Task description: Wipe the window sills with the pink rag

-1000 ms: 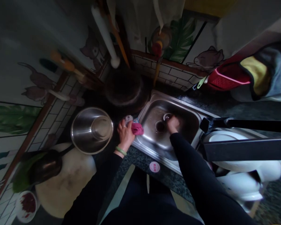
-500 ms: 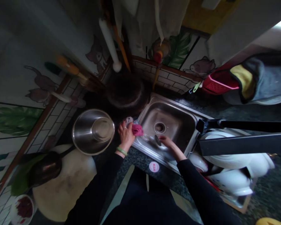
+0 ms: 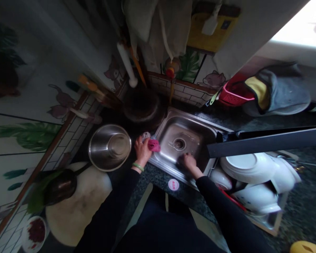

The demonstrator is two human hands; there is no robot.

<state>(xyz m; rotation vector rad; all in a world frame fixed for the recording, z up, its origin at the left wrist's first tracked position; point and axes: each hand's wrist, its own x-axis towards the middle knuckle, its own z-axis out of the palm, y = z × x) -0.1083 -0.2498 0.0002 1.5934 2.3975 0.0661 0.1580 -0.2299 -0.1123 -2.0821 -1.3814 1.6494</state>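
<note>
My left hand (image 3: 143,151), with a green bangle at the wrist, is closed on a bunched pink cloth (image 3: 154,145) at the left rim of the steel sink (image 3: 171,123). A pale cloth (image 3: 145,135) lies beside it, just past the fingers. Down in the basin, near its front wall, is my right hand (image 3: 189,162), fingers curled together and pointing down. What it grips is hidden in shadow. The round drain (image 3: 179,144) lies uncovered, a little to the left of and beyond that hand.
Left of the sink stands a steel bowl (image 3: 94,147) holding a smaller round item. A round cutting board (image 3: 76,211) and a small bowl of red food (image 3: 35,233) are nearer. White bowls (image 3: 255,196) crowd the right, below a dark bar (image 3: 265,142).
My right hand has turned knuckles-up and moved slightly right in the basin; the small round metal piece at its fingers no longer shows. My left hand stays on the cloth. The view has shifted.
</note>
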